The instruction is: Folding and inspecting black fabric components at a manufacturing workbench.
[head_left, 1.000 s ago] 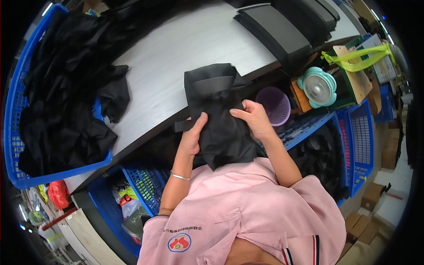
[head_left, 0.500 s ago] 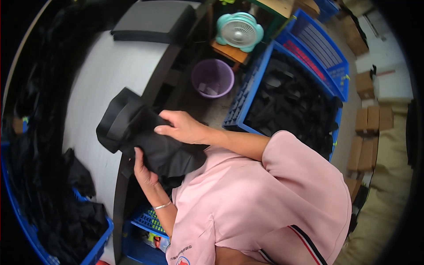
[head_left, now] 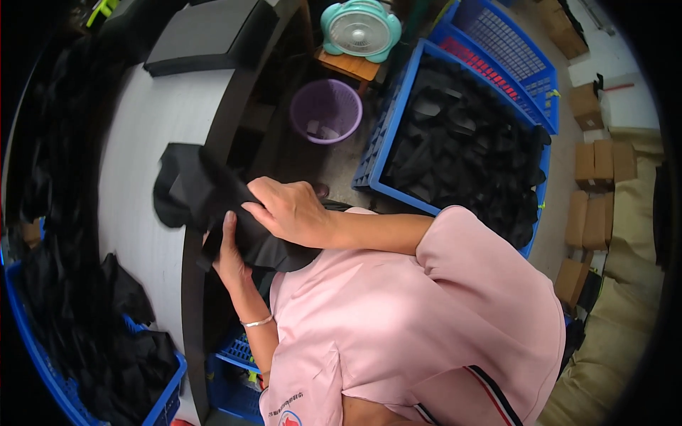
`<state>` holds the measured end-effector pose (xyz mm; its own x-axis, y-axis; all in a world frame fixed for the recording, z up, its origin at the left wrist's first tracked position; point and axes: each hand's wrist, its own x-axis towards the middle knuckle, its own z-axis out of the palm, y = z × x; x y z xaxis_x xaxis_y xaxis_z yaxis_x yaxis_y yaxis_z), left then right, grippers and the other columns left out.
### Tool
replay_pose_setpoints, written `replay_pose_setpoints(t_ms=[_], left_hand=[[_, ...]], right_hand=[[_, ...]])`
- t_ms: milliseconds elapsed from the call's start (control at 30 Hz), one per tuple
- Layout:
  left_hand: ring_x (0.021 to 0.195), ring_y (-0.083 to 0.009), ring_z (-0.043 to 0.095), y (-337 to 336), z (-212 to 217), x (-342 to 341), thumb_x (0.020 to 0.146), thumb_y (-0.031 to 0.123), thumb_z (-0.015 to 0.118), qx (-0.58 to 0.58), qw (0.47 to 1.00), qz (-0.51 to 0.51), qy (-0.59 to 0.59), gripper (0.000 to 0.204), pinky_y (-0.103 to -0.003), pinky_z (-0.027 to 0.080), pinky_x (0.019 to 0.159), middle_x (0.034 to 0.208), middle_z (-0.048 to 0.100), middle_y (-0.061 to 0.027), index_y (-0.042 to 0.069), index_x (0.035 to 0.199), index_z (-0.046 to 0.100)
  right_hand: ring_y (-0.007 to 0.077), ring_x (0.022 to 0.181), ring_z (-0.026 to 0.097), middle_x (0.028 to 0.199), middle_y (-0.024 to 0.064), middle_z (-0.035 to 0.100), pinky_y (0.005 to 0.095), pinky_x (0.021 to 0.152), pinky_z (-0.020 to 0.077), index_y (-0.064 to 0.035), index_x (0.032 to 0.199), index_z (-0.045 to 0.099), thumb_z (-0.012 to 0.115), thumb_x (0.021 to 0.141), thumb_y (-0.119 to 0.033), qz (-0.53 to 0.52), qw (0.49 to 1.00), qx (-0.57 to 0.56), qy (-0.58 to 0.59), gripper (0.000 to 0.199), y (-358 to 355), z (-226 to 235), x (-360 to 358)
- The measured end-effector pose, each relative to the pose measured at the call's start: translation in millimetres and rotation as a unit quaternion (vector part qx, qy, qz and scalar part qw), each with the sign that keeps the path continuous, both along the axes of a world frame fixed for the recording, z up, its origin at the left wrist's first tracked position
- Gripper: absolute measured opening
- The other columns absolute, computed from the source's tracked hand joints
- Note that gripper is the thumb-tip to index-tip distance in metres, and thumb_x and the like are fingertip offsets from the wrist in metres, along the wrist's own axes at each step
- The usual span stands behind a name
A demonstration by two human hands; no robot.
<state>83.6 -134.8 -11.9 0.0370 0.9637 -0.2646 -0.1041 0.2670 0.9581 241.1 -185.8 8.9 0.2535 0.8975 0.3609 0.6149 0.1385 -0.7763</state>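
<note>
Got the cloth (head_left: 212, 186) gripped in left hand (head_left: 231, 257) and right hand (head_left: 293, 215) alike, slanting lengthwise, sticking out up-left past both.

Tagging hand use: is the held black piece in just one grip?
No, the left grip and right grip both hold the black piece.

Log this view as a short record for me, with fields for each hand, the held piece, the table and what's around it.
Left hand: gripping black fabric piece, thumb on top
Right hand: gripping the same piece
Held piece: creased; far end overlaps the table in view, contact unclear
Table: pale top, dark stack at far end
Beside table: purple basket holding pale scraps; teal fan on wooden stool
Picture right: blue crate filled with black pieces
</note>
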Motion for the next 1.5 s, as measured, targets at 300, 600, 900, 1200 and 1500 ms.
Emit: replay_pose_setpoints(t_ms=[300, 600, 900, 1200, 1500], left_hand=[[0.106, -0.0208, 0.064, -1, 11, -5, 0.083, 0.005, 0.076, -0.110, 0.971, -0.082, -0.196, 0.040, -0.033, 0.049, 0.099, 0.115, 0.068, -0.0106, -0.001, 0.121, 0.064], [0.103, -0.0206, 0.066, 8, 18, 16, 0.086, 0.010, 0.074, -0.084, 0.957, -0.204, -0.190, 0.042, -0.033, 0.051, 0.095, 0.119, 0.067, -0.0130, -0.003, 0.124, 0.062], [0.094, -0.0251, 0.067, -20, 102, 2, 0.082, 0.008, 0.072, 0.352, 0.904, -0.242, 0.017, 0.038, -0.035, 0.055, 0.084, 0.110, 0.068, -0.0165, -0.004, 0.117, 0.063], [0.090, -0.0264, 0.063, -110, 171, -1, 0.092, 0.023, 0.065, 0.689, 0.636, 0.073, -0.340, 0.019, -0.036, 0.061, 0.061, 0.099, 0.061, -0.0115, 0.009, 0.104, 0.066], [0.091, -0.0298, 0.059, -29, 151, -82, 0.083, 0.013, 0.072, 0.649, 0.737, 0.031, 0.186, 0.019, -0.039, 0.051, 0.072, 0.101, 0.062, -0.0147, 0.004, 0.098, 0.062]], right_hand=[[0.0429, 0.094, 0.068, 0.099, 0.0293, 0.067, 0.0408, 0.079, 0.0549, 0.0023, 0.126, 0.055, 0.070, 0.090, -0.027, 0.073, 0.956, -0.077, 0.273, 0.049, -13, -3, 32], [0.0143, 0.070, 0.054, 0.076, 0.0130, 0.063, 0.0328, 0.068, 0.0472, 0.0043, 0.096, 0.058, 0.066, 0.092, -0.019, 0.019, 0.957, -0.037, 0.286, 0.025, -5, -47, 54], [0.0111, 0.088, 0.060, 0.100, 0.0012, 0.066, 0.0266, 0.080, 0.0474, -0.0028, 0.120, 0.061, 0.075, 0.088, -0.026, -0.434, 0.817, -0.049, 0.376, 0.042, -136, -119, 213], [0.0371, 0.095, 0.068, 0.109, 0.0188, 0.068, 0.0472, 0.068, 0.0597, -0.0054, 0.130, 0.055, 0.068, 0.080, -0.012, -0.489, 0.717, -0.486, 0.105, 0.052, -282, -306, 302], [0.0408, 0.121, 0.053, 0.134, 0.0193, 0.050, 0.0534, 0.101, 0.0445, -0.0031, 0.133, 0.053, 0.056, 0.084, -0.005, -0.586, 0.723, -0.321, -0.178, 0.049, -216, -185, 305]])
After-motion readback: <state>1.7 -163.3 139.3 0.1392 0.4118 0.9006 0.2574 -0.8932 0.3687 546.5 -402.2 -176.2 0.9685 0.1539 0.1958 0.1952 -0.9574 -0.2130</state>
